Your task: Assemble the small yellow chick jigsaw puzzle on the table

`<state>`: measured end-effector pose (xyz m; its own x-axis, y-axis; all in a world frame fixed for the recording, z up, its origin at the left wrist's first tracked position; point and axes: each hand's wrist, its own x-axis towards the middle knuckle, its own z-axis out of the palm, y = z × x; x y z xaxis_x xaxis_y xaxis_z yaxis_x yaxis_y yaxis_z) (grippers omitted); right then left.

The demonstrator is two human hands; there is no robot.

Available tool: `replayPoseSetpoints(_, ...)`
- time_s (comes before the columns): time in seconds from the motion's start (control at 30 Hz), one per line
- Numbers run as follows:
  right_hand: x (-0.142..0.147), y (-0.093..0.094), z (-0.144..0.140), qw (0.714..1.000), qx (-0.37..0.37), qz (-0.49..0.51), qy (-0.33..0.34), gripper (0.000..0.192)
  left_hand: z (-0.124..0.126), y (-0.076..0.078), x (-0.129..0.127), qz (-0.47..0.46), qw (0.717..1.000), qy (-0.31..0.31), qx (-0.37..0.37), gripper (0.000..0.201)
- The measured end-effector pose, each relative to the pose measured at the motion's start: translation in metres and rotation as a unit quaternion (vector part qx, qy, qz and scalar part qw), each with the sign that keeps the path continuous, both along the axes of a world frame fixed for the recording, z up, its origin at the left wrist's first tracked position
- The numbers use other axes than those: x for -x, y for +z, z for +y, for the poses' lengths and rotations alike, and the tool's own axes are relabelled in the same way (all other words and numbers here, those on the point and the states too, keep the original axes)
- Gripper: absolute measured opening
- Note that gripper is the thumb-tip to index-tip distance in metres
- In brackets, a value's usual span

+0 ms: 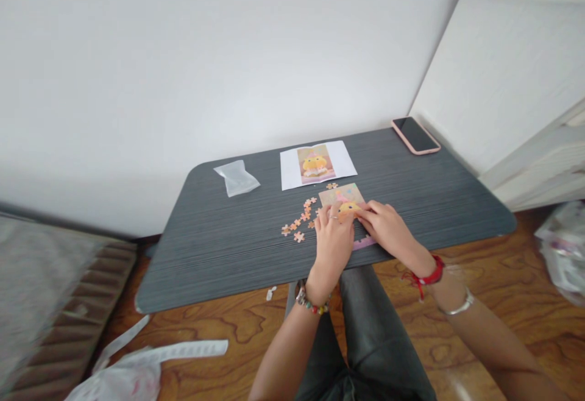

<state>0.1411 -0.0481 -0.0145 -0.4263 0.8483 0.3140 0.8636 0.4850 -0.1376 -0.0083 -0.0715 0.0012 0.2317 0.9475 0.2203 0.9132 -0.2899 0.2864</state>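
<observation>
A partly assembled jigsaw puzzle (343,194) with a yellow character lies near the table's front edge. My left hand (333,239) rests over its left side, fingers bent and slightly apart, hiding part of the picture. From the right, my right hand (388,228) touches the puzzle with thumb and fingertips pressed together; whatever may be between them is hidden. Below the hands shows a pink puzzle strip (364,242). Several loose puzzle pieces (305,213) are scattered left of my left hand. Behind the puzzle lies a creased reference sheet (342,160) printed with the same yellow character.
On the dark table (205,248) are a clear plastic bag (237,178) at the left and a pink-cased phone (415,135) at the back right. A white wall borders the back. Plastic bags (132,376) lie on the wooden floor.
</observation>
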Motion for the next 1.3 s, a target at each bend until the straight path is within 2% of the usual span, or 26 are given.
replayPoseSetpoints(0.23, 0.004, 0.007, -0.004, 0.998, 0.015, -0.056, -0.003, 0.026, 0.001, -0.001, -0.003, 0.032, 0.999, -0.004, -0.022, 0.026)
replayPoseSetpoints(0.4, 0.005, 0.007, -0.009, 0.995, 0.034, -0.095, 0.024, 0.027, 0.0, -0.003, -0.002, 0.041, 0.999, -0.006, -0.034, 0.028)
replayPoseSetpoints(0.6, -0.007, -0.004, -0.009, 0.999, 0.036, -0.027, 0.014, 0.031, -0.007, -0.001, 0.006, 0.04, 0.999, 0.006, -0.026, 0.024)
replayPoseSetpoints(0.77, -0.008, 0.0, -0.009, 0.998, 0.031, -0.058, 0.026, 0.03, -0.009, 0.003, 0.024, 0.049, 0.997, 0.049, -0.027, 0.024)
replayPoseSetpoints(0.87, -0.009, 0.002, -0.007, 0.999, 0.04, -0.02, 0.031, 0.029, -0.007, 0.003, 0.033, 0.043, 0.996, 0.074, -0.011, 0.025)
replayPoseSetpoints(1.03, -0.02, 0.002, -0.003, 0.993, 0.058, 0.094, 0.05, 0.028, -0.002, 0.004, 0.04, 0.044, 0.996, 0.076, 0.008, 0.026)
replayPoseSetpoints(1.17, -0.026, 0.004, -0.001, 0.991, 0.063, 0.099, 0.071, 0.027, -0.001, 0.006, 0.04, 0.044, 0.996, 0.079, 0.008, 0.024)
replayPoseSetpoints(1.3, -0.027, -0.005, 0.0, 0.992, 0.066, 0.093, 0.056, 0.027, 0.0, 0.005, 0.04, 0.044, 0.996, 0.078, 0.013, 0.026)
